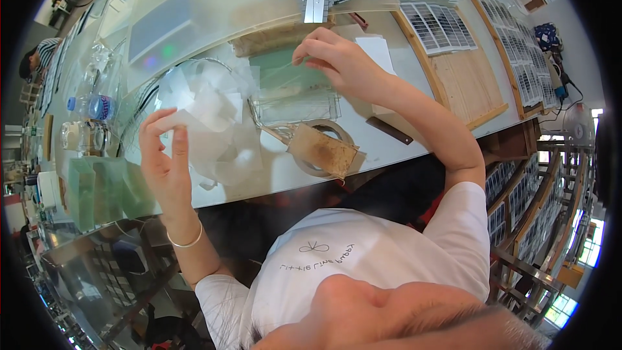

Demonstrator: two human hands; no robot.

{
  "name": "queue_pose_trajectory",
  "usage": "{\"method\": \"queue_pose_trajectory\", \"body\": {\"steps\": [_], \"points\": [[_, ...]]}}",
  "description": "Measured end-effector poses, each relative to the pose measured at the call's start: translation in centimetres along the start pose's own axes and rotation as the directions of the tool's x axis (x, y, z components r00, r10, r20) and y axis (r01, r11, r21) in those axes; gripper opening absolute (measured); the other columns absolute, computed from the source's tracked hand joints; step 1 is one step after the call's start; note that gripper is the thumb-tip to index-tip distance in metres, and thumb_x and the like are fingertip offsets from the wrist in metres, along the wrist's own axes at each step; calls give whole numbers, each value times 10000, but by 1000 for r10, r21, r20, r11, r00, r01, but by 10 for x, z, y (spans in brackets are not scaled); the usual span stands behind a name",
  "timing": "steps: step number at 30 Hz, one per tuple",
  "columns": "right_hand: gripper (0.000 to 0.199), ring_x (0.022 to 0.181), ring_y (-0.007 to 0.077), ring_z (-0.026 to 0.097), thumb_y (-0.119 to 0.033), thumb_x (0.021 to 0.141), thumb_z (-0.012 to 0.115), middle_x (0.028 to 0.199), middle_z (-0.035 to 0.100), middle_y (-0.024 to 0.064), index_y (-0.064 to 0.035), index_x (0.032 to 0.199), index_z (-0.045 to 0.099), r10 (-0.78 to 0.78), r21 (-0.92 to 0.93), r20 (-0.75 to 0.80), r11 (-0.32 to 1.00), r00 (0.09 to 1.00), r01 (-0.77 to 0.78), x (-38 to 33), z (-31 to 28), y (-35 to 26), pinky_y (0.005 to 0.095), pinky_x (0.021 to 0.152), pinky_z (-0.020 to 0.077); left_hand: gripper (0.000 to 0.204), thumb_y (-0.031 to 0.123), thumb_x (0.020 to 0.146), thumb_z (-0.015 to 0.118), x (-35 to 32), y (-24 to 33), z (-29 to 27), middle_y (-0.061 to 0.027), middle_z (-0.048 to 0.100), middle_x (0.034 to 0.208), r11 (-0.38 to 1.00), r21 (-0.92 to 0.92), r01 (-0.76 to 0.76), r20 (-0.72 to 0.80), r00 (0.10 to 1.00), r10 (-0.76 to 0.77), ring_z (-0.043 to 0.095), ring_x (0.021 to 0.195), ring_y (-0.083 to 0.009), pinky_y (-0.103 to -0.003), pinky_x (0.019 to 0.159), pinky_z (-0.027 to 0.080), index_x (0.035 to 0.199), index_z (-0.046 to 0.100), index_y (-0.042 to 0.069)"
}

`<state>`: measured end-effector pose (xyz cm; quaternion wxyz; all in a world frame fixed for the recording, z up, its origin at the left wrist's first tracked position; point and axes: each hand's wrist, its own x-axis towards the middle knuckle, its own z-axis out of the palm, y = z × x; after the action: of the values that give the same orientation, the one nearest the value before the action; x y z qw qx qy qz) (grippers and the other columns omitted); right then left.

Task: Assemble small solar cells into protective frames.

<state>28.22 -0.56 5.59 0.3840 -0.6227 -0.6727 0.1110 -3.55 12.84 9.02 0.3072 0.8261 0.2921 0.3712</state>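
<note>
A see-through plastic sheet (194, 100) sits crumpled on the white table. A flat clear glass piece (295, 107) lies just beside it.

You are wearing a white short-sleeved T-shirt (363, 253) with a small dark looped emblem and a line of dark lettering on the chest. Near your left hand (165, 168), a thin silver bangle (184, 243) is circling your wrist.

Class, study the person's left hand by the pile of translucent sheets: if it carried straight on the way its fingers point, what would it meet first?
The left hand points up-table along the translucent sheets. Beyond them it would probably meet the clear plastic film; depth is unclear.
</note>
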Motion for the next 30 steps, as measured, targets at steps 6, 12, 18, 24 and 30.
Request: {"method": "queue_pose_trajectory", "body": {"steps": [6,12,18,24,30], "points": [[384,923,186,660,162,896,528,1036,543,89,-84,1115,725,42,229,-129,973,991,-11,3,-16,-26,308,775,540,72,79,1055,568,-5,-7,-6,-39,633,979,827,-494,268,-57,939,-339,634,879,-119,-242,725,531,1077,601,19],[419,957,201,564,151,867,564,1069,433,84,-113,1144,733,-59,323,358,944,932,-64,-34,-33,-36,329,824,497,119,120,1046,577,-29,29,31,-158,575,1100,829,-503,-243,-275,955,112,689,1028,-350,-489,935,628,1094,533,20],[100,1061,278,558,-45,935,681,1175,521,119,-37,1026,642,3,196,312,978,950,-67,-39,5,-30,348,894,483,205,14,741,717,-71,47,93,-126,698,1152,836,-173,-520,303,780,548,665,1196,-415,-492,1034,531,933,667,69],[120,1119,303,533,-99,922,716,1236,536,126,-24,957,629,27,191,260,978,965,-79,-52,-5,-20,393,979,462,243,193,797,809,-91,46,97,-60,694,1166,794,54,-606,339,759,556,624,1219,-322,-448,1019,505,1007,690,160],[117,1117,305,529,-94,901,744,1174,551,119,-41,925,643,-49,117,182,993,982,28,-51,-5,-28,397,975,463,251,142,784,836,-107,38,97,-14,660,986,699,-37,-715,187,682,707,607,854,-185,-278,670,501,1015,741,117]]}}
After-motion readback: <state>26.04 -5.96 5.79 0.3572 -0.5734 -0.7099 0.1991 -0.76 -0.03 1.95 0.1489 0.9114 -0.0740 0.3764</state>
